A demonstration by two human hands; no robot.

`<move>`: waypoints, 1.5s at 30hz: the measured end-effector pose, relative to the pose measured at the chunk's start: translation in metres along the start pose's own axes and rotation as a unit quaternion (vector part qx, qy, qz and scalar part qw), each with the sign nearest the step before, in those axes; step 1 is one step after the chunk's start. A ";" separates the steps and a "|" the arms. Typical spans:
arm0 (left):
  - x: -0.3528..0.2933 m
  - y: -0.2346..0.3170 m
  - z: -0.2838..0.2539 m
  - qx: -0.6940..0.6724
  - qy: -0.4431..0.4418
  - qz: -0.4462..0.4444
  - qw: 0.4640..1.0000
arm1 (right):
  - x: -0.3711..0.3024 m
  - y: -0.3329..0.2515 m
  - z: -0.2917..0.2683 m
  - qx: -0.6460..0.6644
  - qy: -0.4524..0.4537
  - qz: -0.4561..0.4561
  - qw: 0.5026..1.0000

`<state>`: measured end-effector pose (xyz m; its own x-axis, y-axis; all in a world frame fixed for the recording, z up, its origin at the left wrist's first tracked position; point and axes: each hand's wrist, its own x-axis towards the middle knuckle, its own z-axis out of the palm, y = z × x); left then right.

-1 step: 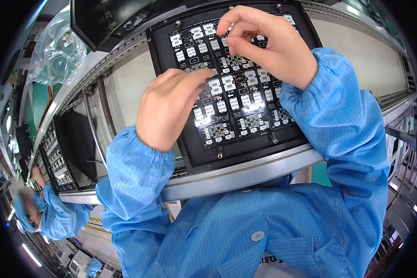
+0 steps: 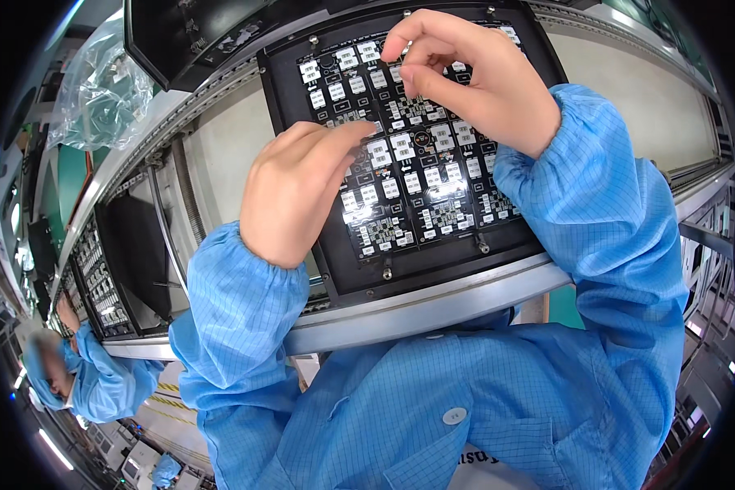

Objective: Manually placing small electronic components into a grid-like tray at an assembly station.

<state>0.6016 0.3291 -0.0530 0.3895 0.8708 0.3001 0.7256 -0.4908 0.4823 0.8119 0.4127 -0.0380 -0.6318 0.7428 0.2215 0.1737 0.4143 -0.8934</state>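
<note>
A black frame tray [image 2: 347,282] lies beneath both hands, carrying several black circuit boards [image 2: 420,175] with white rectangular parts. My left hand [image 2: 290,184] reaches over the tray's left half. Its fingers bend together, with the tips low over the boards at mid-tray; whatever they hold, if anything, is hidden. Farther right and higher, my right hand [image 2: 482,82] is curled above the far boards, thumb close to the bent fingers. Anything between those fingertips is too small or too covered to name. The hands are apart from each other.
Metal rails [image 2: 416,298] run along the near side of the tray. A black bin [image 2: 212,37] stands at the far left beside a clear plastic bag [image 2: 102,90]. Down the line at left, another person [image 2: 98,371] in blue reaches to a second board tray [image 2: 102,282].
</note>
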 end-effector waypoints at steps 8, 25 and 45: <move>-0.004 0.002 -0.006 0.016 -0.013 -0.024 1.000 | 0.002 -0.005 -0.001 -0.018 0.008 -0.016 1.000; -0.005 -0.002 -0.011 -0.038 -0.028 -0.069 0.996 | 0.003 -0.002 -0.006 -0.023 0.001 -0.005 1.000; 0.001 0.007 -0.018 0.090 -0.064 0.083 0.990 | 0.025 -0.011 -0.088 -0.020 0.125 -0.108 0.986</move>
<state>0.5969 0.3258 -0.0349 0.5727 0.7804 0.2510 0.7304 -0.6248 0.2760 0.8609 0.4728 0.0115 -0.4517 0.7394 0.4993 0.0877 0.5937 -0.7999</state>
